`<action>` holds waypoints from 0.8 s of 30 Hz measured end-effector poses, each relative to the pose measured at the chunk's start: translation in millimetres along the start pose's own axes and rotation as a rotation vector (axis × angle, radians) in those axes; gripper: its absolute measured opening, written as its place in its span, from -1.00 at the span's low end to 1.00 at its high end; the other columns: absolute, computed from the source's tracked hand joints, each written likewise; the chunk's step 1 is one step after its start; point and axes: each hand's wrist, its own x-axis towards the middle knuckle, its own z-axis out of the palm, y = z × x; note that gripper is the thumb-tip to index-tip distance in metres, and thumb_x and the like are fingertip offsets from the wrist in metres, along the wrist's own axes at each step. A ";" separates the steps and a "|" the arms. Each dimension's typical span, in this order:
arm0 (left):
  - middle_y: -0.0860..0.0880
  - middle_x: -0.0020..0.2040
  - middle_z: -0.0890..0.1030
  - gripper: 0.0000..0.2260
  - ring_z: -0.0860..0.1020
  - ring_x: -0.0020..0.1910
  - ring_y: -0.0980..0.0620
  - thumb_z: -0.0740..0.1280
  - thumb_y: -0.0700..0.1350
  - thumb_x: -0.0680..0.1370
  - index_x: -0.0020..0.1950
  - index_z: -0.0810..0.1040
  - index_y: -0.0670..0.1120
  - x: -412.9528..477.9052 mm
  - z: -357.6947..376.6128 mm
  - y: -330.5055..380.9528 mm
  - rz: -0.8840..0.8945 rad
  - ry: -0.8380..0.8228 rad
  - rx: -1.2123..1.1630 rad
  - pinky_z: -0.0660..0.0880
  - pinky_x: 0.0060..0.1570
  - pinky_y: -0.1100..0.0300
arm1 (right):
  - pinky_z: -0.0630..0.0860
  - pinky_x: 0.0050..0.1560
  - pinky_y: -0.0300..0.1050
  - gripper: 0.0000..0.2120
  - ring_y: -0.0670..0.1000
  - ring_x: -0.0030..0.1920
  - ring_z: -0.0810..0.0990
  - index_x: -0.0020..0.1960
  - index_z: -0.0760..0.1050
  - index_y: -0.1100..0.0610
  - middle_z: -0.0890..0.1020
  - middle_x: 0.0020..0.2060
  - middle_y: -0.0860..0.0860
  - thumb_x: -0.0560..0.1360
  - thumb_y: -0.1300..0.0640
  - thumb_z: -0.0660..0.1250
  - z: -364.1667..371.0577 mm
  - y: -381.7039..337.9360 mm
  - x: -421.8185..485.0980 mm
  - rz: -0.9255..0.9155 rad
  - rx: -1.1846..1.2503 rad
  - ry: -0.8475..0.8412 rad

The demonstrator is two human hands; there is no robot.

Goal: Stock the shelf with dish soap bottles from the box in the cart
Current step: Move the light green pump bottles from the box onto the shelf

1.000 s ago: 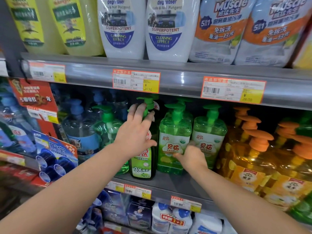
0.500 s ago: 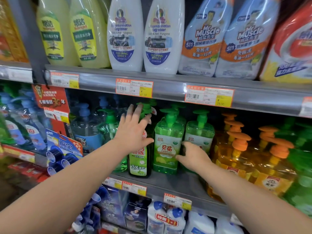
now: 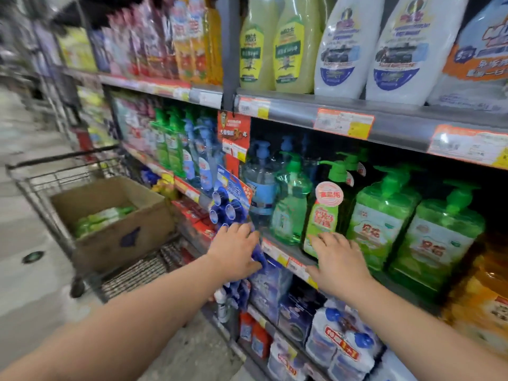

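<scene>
Green pump bottles of dish soap stand in a row on the middle shelf; the slim one with a light green label is nearest the front edge. My right hand hovers open just in front of its base, holding nothing. My left hand is open and lower left, in front of the hanging blue pack. At the left, a cardboard box sits in a wire cart, with more green soap bottles lying inside.
The shelf above carries large yellow and white refill bottles. Square green bottles and orange ones fill the shelf to the right. A blue hanging pack juts from the shelf post. The aisle floor runs left of the cart.
Both hands have come off the bottles and dropped back to the shelf's front edge. My view has swung left, bringing the cart and box into sight.
</scene>
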 end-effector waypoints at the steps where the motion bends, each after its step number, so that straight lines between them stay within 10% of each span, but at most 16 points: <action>1: -0.11 0.38 0.31 -0.38 0.30 0.34 -0.15 0.20 0.24 0.51 0.45 0.21 -0.07 -11.2 6.1 -10.5 -0.034 -0.020 -0.007 0.25 0.29 -0.03 | 0.14 0.45 0.14 -0.40 0.12 0.47 0.17 0.51 0.10 0.03 0.23 0.46 0.03 0.55 -0.13 0.18 2.6 -14.0 4.0 -0.026 0.011 -0.009; 24: -0.08 0.33 0.38 -0.41 0.34 0.31 -0.14 0.24 0.25 0.47 0.39 0.28 -0.04 -250.8 73.3 -393.8 -0.538 -0.067 -0.074 0.31 0.29 -0.05 | 0.18 0.43 0.16 -0.41 0.13 0.45 0.22 0.48 0.17 -0.01 0.31 0.42 0.01 0.52 -0.16 0.22 0.4 -485.7 106.0 -0.495 0.032 -0.076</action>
